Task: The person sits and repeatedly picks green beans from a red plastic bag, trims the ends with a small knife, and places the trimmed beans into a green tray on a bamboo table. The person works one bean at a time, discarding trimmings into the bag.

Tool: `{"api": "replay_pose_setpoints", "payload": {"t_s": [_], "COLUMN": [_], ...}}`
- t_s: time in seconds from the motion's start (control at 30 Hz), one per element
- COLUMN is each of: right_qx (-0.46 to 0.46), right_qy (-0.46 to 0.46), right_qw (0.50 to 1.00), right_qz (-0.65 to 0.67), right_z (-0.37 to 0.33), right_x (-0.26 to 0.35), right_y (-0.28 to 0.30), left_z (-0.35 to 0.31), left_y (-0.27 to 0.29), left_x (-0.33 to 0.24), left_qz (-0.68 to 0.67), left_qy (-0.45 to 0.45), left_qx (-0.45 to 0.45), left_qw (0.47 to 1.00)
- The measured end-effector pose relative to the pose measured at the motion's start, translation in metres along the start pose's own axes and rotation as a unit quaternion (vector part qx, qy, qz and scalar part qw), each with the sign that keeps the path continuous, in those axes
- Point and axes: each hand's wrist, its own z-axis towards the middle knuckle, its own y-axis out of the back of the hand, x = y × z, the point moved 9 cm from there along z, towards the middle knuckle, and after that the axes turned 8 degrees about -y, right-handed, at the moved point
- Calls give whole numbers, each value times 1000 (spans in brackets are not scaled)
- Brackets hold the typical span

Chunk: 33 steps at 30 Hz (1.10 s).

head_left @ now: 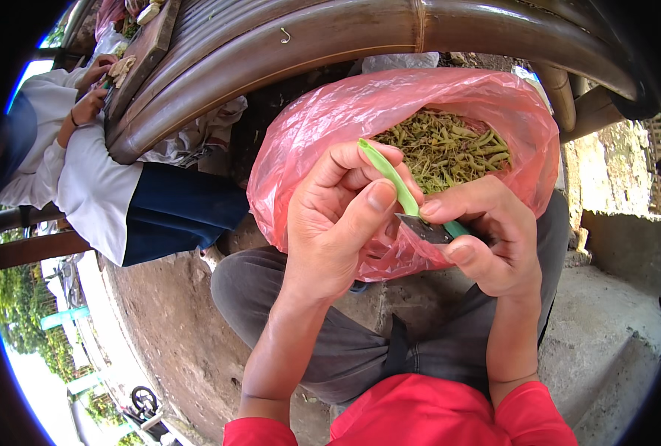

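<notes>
A light green bean pod [390, 172], slim and slightly curved, is pinched between the thumb and fingers of my left hand [338, 212]. My right hand [487, 238] grips a small knife [429, 229] with a dark blade and a teal handle, mostly covered by my fingers. The blade lies against the pod's lower end, close to my right thumb. Both hands are over the near side of a pink plastic bag [308, 141]. Inside the bag is a heap of yellowish-green pods and trimmings [449, 145].
A bamboo bench [330, 37] curves across the far side, behind the bag. At the left sits another person in white and dark blue [100, 193], hands at a wooden board [141, 56]. My bent knees flank the bag; a concrete step [605, 320] is at the right.
</notes>
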Motion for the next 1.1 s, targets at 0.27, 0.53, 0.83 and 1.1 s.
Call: {"api": "replay_pose_setpoints", "payload": {"t_s": [0.27,0.53,0.83,1.1], "right_qx": [1,-6,-22,-68], "right_qy": [-16,-29,4,-164], "right_qw": [999,996,994,982], "right_qz": [52,81,107,-69], "right_z": [-2,-5,-5,-2], "right_x": [-2,-6,-6,-17], "right_y": [0,4,19,37], "left_z": [1,-1,-7,-2], "left_y": [-1,-7,-16,-3], "left_x": [-3,-6,3,-17], "left_qz": [14,6,51,148], "left_qy": [-8,18,70,62], "left_qx": [33,94,125,66], "left_qw": [999,995,988,985]}}
